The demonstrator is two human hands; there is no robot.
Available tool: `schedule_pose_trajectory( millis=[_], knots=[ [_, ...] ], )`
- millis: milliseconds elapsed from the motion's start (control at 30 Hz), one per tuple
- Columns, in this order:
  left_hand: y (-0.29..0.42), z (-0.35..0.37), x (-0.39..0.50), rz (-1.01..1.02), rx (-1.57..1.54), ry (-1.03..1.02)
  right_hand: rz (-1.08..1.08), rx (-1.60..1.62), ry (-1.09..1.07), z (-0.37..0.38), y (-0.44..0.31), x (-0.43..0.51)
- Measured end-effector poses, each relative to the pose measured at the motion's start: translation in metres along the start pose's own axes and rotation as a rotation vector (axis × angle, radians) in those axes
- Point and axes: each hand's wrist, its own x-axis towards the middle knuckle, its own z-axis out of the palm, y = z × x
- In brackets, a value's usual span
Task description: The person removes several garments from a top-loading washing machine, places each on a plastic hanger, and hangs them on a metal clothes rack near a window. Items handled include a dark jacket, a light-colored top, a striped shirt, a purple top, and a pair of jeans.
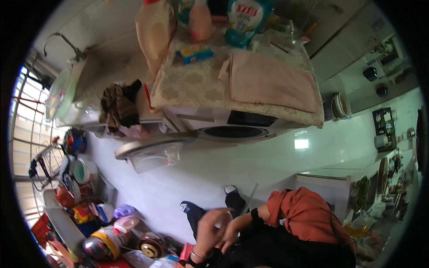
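Note:
My left hand (pixel 209 229) is raised in front of my body with its fingers bent; whether it holds anything is unclear. Close against it, my right hand (pixel 231 234) points downward, its fingers partly hidden. Beyond them stands a front-loading washing machine with its round door (pixel 154 150) swung out to the left and a dark drum opening (pixel 234 131). A patterned cloth covers its top, bearing a folded pink towel (pixel 271 82), a blue and yellow packet (pixel 196 54), a teal refill pouch (pixel 246 23) and a large bottle (pixel 154 33). Dark crumpled clothing (pixel 120 104) lies on the sink's edge left of the machine.
Buckets, including a white one (pixel 85 171), bottles and a yellow-banded container (pixel 107 243) crowd the floor at left. A green basin (pixel 62 93) leans near the barred window. At right are a cluttered counter (pixel 368 187) and a lidded bin (pixel 341 105).

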Motion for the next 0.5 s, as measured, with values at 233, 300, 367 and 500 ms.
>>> schedule_pose_trajectory(
  millis=[233,300,367,500],
  knots=[
    [-0.055,0.075,-0.002,-0.144,-0.139,0.048,0.271,-0.239,0.581,-0.030,0.136,-0.116],
    [-0.092,0.086,-0.007,-0.281,-0.199,0.142,0.496,-0.764,0.898,-0.092,0.185,-0.171],
    [-0.120,0.099,-0.017,-0.513,-0.347,0.224,0.652,-0.781,1.401,-0.163,0.214,-0.234],
    [-0.166,0.118,-0.039,-0.602,-0.461,0.240,0.945,-1.445,1.717,-0.284,0.243,-0.326]
  ],
)
